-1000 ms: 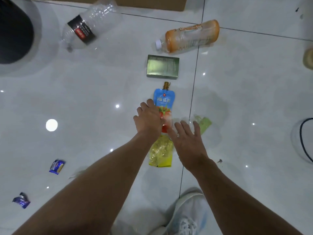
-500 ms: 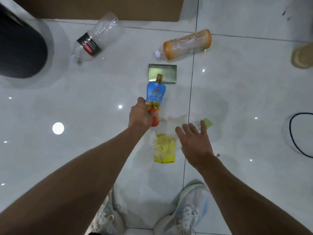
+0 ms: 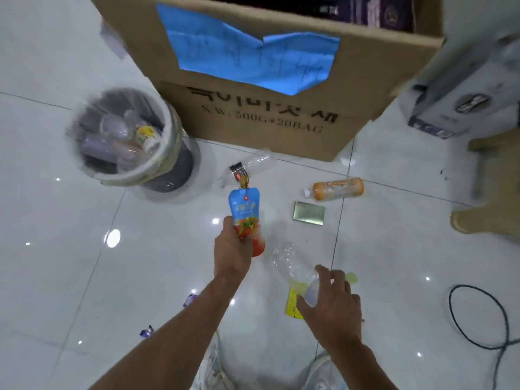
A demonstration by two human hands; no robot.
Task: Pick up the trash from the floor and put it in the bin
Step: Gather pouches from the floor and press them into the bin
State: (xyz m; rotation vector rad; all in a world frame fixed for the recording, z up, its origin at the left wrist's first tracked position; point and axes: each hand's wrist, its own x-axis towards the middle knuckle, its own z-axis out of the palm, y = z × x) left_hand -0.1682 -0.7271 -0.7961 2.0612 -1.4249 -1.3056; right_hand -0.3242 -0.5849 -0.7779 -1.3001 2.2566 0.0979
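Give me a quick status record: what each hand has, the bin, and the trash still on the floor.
left hand: grips the spout pouch by its red lower end, spout pointing up
right hand: fingers curled round one end of a clear bottle
bin: ahead and to the left of both hands, bottles already inside
floor trash: orange bottle, dark-label bottle, green flat box, yellow packet, purple wrappers
behind: cardboard box

Storeroom: tiled floor (image 3: 70,277), shipping carton (image 3: 281,128)
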